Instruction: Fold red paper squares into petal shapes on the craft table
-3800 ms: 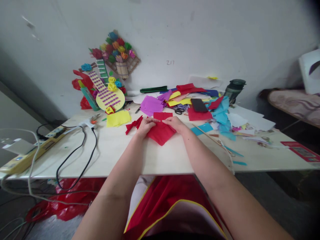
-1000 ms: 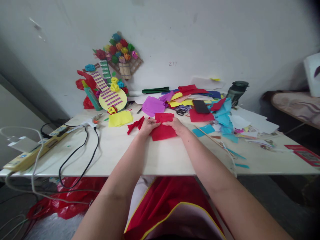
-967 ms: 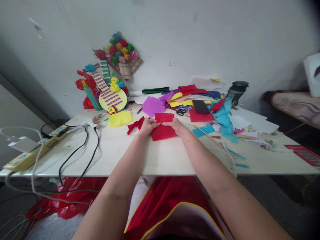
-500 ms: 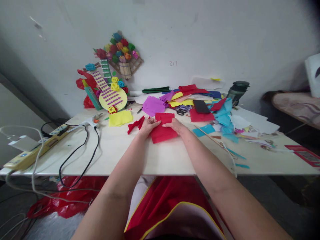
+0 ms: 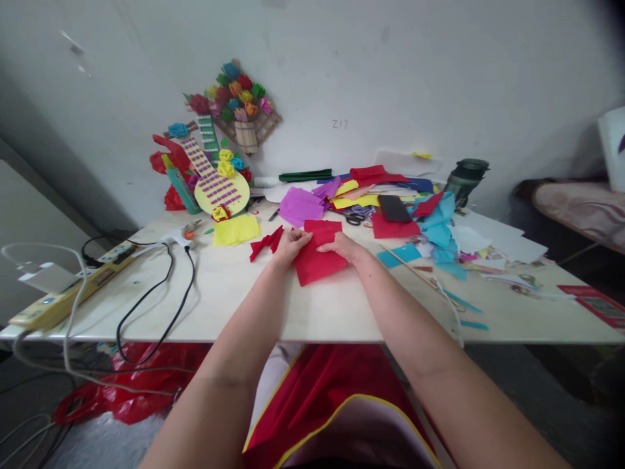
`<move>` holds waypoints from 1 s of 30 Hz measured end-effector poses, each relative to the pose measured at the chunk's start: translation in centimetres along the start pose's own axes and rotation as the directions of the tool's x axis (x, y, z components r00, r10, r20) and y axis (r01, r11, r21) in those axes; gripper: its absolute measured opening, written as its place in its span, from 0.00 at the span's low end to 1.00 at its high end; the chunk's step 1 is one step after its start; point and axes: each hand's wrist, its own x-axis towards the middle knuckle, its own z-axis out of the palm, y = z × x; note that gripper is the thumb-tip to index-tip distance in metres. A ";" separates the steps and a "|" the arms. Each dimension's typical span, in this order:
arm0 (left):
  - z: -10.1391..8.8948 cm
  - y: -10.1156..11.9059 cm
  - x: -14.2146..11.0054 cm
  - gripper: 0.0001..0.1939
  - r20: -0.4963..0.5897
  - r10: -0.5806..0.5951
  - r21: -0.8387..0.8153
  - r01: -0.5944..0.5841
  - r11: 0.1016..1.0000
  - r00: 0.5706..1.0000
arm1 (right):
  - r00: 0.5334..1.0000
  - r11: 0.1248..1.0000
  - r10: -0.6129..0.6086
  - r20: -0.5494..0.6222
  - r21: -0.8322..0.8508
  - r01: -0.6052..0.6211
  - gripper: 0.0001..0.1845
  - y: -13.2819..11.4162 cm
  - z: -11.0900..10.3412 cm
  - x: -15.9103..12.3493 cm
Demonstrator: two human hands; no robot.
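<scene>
Both hands are at a piece of red crepe paper point(image 5: 319, 264) above the middle of the white table. My left hand point(image 5: 291, 247) grips its left edge, with thumb and fingers pinched together. On the opposite edge, my right hand point(image 5: 346, 247) holds the paper, its thumb lying across the front and the other fingers hidden behind. The lower part of the paper hangs toward me. Just left of my left hand lies a crumpled red paper strip point(image 5: 266, 244). A purple paper sheet point(image 5: 300, 206) rests beyond the hands, near black scissors point(image 5: 355, 220).
At left are a hot glue gun point(image 5: 183, 236), a power strip point(image 5: 73, 286) with cables, and a yellow sheet point(image 5: 237, 230). Paper-flower decorations point(image 5: 222, 189) lean on the wall. To the right, a phone point(image 5: 394, 208), a thin stick point(image 5: 415, 273), blue scraps point(image 5: 399, 255) and a dark bottle point(image 5: 467, 179).
The lower edge of the red paper has come slightly closer to me. Both hands keep nearly the same place and grip, and the view has shifted a little.
</scene>
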 end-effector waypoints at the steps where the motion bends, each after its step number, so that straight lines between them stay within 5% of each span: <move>1: 0.0 0.1 -0.1 0.19 -0.006 0.010 0.019 -0.010 1.000 1.000 | 1.000 1.000 0.000 -0.007 -0.010 0.000 0.13 0.0 0.0 0.0; 15: 0.1 -0.6 0.4 0.18 -0.056 0.065 0.100 -0.059 0.993 0.996 | 1.000 1.000 0.014 -0.024 -0.021 -0.015 0.16 -0.2 0.3 -0.1; 22: -0.1 -1.4 1.1 0.17 -0.130 0.143 0.317 -0.096 0.944 0.981 | 1.000 1.000 0.011 -0.013 -0.006 -0.012 0.17 0.1 0.3 0.2; 30: 0.0 -1.0 0.7 0.18 -0.074 0.083 0.183 -0.069 0.981 0.994 | 1.000 1.000 0.017 -0.013 0.006 -0.017 0.16 0.2 0.2 0.2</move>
